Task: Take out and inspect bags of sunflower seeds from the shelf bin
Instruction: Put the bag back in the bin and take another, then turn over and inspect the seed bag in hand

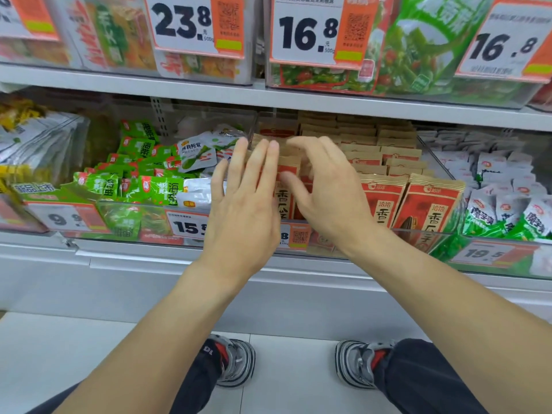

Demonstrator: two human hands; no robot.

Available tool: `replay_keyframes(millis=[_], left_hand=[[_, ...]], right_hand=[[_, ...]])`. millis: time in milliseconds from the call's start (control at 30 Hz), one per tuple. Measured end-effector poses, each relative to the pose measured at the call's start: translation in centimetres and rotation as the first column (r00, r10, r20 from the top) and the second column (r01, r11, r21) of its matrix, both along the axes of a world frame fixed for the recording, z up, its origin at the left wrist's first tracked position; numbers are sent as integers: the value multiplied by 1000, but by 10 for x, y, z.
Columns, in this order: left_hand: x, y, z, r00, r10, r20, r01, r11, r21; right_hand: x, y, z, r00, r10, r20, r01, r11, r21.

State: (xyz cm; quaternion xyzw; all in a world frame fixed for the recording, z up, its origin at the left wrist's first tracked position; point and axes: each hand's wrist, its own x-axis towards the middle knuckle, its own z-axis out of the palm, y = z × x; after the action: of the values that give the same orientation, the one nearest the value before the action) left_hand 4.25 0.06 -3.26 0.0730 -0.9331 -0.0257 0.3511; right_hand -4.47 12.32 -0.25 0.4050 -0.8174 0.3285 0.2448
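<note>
Down low first: 2 sneakers (236, 361) planted on the pale floor (59, 348), dark trousers at the frame's bottom edge, and 2 bare forearms reaching up toward the shelf (298, 282). Left hand (243, 201) is spread flat, fingers straight and together, holding nothing, hovering in front of the left end of the sunflower seed bin (418, 234). Right hand (325, 189) sits just beside it, fingers loosely arched over the front row, thumb out; it grips nothing that I can see, though whether the fingertips touch the packets behind is hidden. Behind the hands, the sunflower seed bags (430, 204) stand upright in rows, red-and-kraft fronts facing out, filling the clear bin from front to back. One bag shows between the 2 hands, partly covered. To the left, a bin of green seaweed packets (140, 186); to the right, white-and-green packets (504, 210). Above, big price tags (304, 31) read 23.8 and 16.8.

So this looks like the reach, no bag lifted yet. Next move, by my reading: close on 1 front bag's top edge and draw it straight up, without dragging its neighbours along.
</note>
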Motion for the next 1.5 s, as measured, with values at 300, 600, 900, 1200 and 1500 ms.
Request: replay_keyframes(millis=[300, 600, 900, 1200, 1500], left_hand=[[-19, -3, -9, 981, 80, 176, -68, 995, -73], [-43, -8, -6, 926, 147, 348, -102, 984, -144], [-72, -4, 13, 781, 315, 539, -196, 943, -267], [-65, 0, 15, 909, 99, 404, -37, 987, -158], [-37, 8, 10, 954, -162, -252, 206, 966, 157]], right_hand=[[-14, -1, -15, 947, -195, -256, 242, 956, 168], [-16, 1, -21, 957, -216, -193, 273, 895, 352], [-12, 39, -13, 953, -216, -212, 260, 942, 210], [-4, 49, 0, 986, -120, -119, 147, 956, 253], [2, 59, 13, 996, -31, -78, 34, 999, 37]])
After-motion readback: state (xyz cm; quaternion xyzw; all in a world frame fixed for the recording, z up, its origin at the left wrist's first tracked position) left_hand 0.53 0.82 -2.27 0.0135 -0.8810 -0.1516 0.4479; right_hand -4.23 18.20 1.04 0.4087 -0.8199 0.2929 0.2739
